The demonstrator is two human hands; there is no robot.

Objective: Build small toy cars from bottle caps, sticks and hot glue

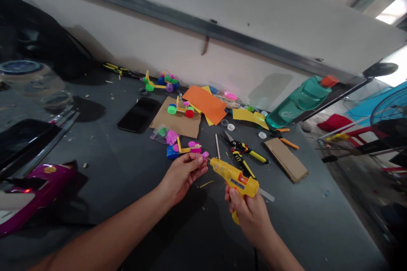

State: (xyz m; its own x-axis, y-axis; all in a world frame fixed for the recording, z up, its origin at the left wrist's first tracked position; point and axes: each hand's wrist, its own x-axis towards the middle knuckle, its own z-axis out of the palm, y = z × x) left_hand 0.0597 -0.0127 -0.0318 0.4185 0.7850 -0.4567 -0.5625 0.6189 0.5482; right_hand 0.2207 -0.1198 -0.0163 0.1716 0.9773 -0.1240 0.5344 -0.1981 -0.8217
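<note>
My right hand [246, 205] is wrapped round the handle of a yellow glue gun [233, 175], with a clear glue stick [266, 194] poking out of its back. Between the thumb and fingers of my left hand [184, 173] is a small pink-purple piece [205, 155]. The gun's nozzle points left and meets or nearly touches this piece; I cannot tell which. Just beyond my left fingers lies a small toy car [181, 149] with a blue wheel, a yellow stick and pink parts. Pliers [240, 156] with yellow and black handles rest behind the gun.
A second small car [180, 109] stands on cardboard [163, 125], beside a black phone [139, 115]. Orange paper [205, 103] lies behind. At right are a teal bottle [297, 101] and folded cardboard [286, 159]; at left, a purple device [47, 190] and a clear jar [32, 80].
</note>
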